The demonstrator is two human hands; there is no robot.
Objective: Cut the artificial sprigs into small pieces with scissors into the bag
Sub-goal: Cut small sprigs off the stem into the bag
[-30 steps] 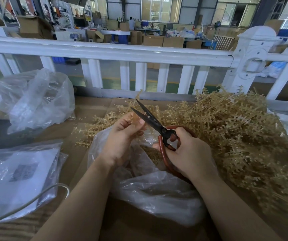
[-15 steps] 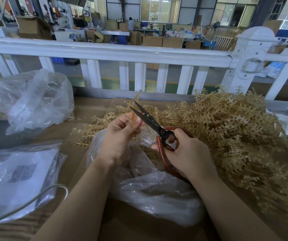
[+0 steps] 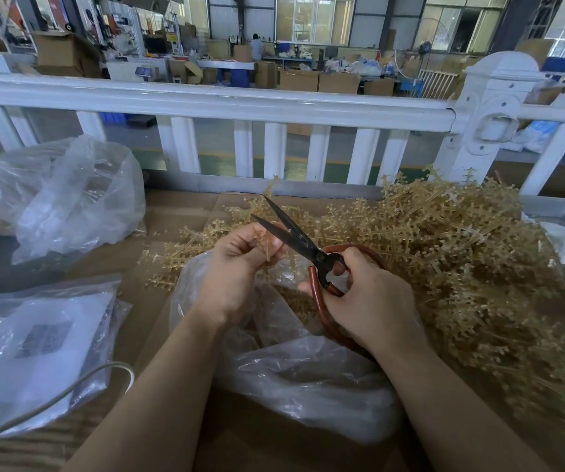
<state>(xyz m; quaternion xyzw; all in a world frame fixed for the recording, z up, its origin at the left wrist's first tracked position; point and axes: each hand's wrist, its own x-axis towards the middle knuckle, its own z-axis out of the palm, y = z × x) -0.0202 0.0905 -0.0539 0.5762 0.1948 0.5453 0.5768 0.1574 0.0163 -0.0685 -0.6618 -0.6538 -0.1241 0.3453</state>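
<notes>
I have my left hand (image 3: 237,267) pinching a short tan sprig (image 3: 267,245) above the mouth of the clear bag (image 3: 308,376), and my right hand (image 3: 373,301) curled through the reddish-brown loops of the scissors (image 3: 294,233), whose dark blades stand apart with the sprig just beside them. To do this cut well, I judge I should feed the stem deep toward the pivot, where the blades bite hardest, keep my fingertips back from the edge, and hold the sprig directly over the bag's opening so pieces drop in rather than scatter. The sprigs look like stiff moulded plastic, thin stalks with knobby side buds, likely to spring away when snipped. The bag is thin, crinkled film that slumps on the brown cardboard worktop (image 3: 274,451); some cut bits already lie inside. The uncut pile (image 3: 461,267) is heaped to the right, tangled and interlocked.
</notes>
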